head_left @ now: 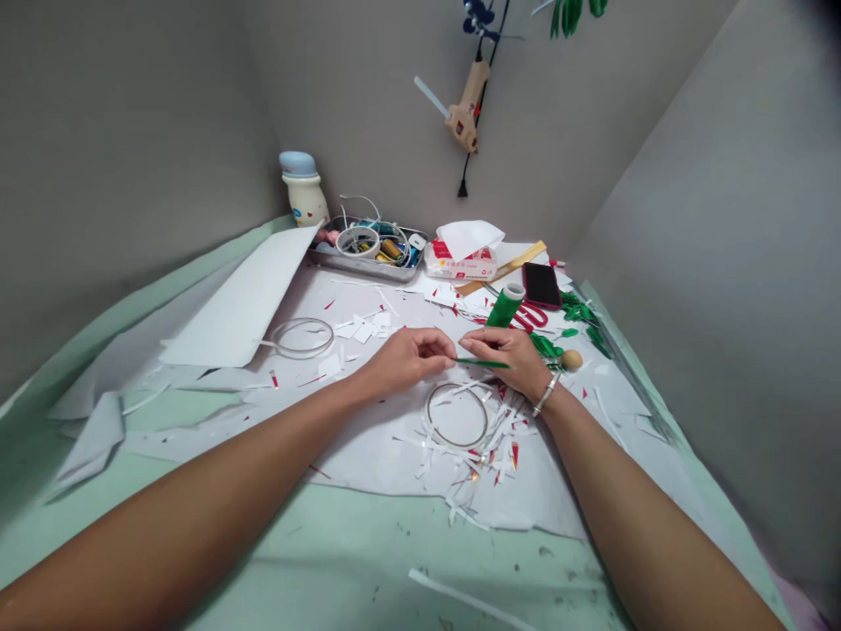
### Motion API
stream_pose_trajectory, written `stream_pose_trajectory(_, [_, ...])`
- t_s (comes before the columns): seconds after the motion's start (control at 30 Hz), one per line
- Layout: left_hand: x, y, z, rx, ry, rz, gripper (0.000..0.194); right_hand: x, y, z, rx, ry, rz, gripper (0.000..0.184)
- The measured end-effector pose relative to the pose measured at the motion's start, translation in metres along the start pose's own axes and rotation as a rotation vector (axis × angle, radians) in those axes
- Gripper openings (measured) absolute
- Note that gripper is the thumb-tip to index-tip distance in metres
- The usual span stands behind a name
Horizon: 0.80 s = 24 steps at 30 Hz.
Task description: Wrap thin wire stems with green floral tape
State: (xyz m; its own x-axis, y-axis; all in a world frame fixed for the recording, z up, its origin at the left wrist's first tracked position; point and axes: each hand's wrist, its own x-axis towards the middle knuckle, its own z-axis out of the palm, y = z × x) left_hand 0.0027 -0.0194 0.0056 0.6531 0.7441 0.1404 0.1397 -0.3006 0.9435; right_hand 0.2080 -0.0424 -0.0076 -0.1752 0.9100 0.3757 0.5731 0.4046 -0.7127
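A thin green stem-like piece (483, 362) stretches between my two hands over the white paper. My left hand (424, 358) pinches its left end between thumb and fingers. My right hand (516, 355), with a bracelet at the wrist, is closed with its fingers bent around the other part of the piece; its exact hold is partly hidden. Just behind the right hand stands a spool of green thread (505, 307), tilted. Green leaf-shaped pieces (544, 346) and a round wooden ball (571, 359) lie beside that hand. Below the hands rests a wire ring (458, 445) among paper scraps.
At the back are a metal tray (368, 265) of supplies, a tissue pack (460, 261), red-handled scissors (531, 317) and a phone (542, 287). A glue gun (465, 123) hangs on the wall. White card (243, 302) and a wire coil (302, 338) lie left.
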Motion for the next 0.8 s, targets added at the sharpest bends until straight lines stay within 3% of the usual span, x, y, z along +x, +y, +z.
stream_pose_trajectory(0.13, [0.005,-0.002,-0.005,-0.028,0.205,-0.041,0.014,-0.003,-0.009,0.005,-0.059,-0.158,-0.050,0.019])
stream_pose_trajectory(0.23, [0.007,-0.006,-0.008,0.141,0.334,-0.073,0.014,-0.005,-0.018,0.008,-0.099,-0.223,-0.118,0.016])
stream_pose_trajectory(0.3, [0.006,-0.008,-0.009,0.292,0.353,-0.069,0.011,-0.006,-0.023,0.009,-0.119,-0.197,-0.150,0.015])
stream_pose_trajectory(0.4, [0.003,-0.009,-0.007,0.452,0.278,-0.028,0.012,-0.006,-0.025,0.007,-0.088,-0.130,-0.160,0.017])
stream_pose_trajectory(0.5, [0.000,-0.009,-0.002,0.465,0.132,0.041,0.012,-0.004,-0.020,0.003,-0.032,-0.048,-0.118,0.018])
stream_pose_trajectory(0.67, [-0.001,-0.006,0.002,0.180,-0.043,0.054,0.009,-0.001,-0.005,-0.002,0.013,0.040,-0.004,0.023])
stream_pose_trajectory(0.8, [0.001,-0.002,0.000,-0.066,-0.021,-0.005,0.013,-0.001,-0.001,0.001,-0.007,-0.031,0.014,0.025])
